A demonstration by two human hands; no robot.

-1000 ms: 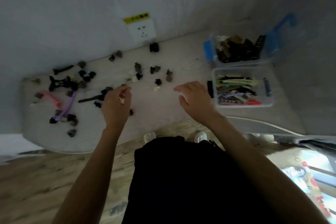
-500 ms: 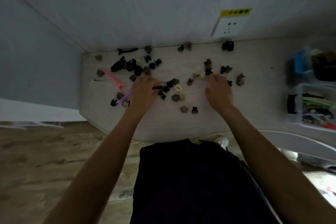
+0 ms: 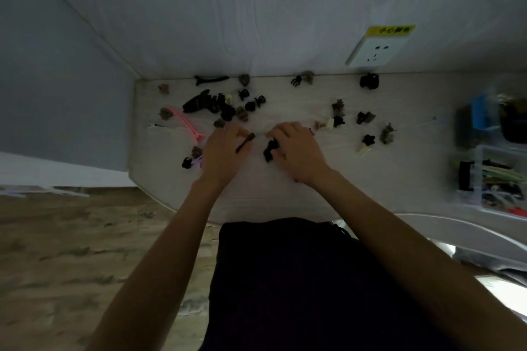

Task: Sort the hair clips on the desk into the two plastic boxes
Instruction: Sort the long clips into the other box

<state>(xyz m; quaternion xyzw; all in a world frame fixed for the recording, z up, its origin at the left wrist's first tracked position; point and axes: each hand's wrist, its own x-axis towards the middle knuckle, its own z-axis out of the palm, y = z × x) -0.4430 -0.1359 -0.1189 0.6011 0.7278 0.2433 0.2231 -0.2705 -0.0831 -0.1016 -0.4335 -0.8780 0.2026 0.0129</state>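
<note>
Several small dark and brown claw clips lie scattered over the pale desk. My left hand rests mid-desk with a long black clip in its fingers. Close to its right, my right hand is closed over small black claw clips. A pink long clip and a purple one lie left of my left hand. Two clear plastic boxes sit at the far right: the back box with a blue latch holds dark claw clips, the front box holds long coloured clips.
The desk backs onto a white wall with a socket under a yellow label. A heap of black clips sits at the back left. The desk's left edge drops to a wooden floor. My dark clothing fills the bottom centre.
The view has swung left, pushing the boxes to the right edge. Both hands came together mid-desk; the left now holds a long black clip and the right has gathered black claw clips.
</note>
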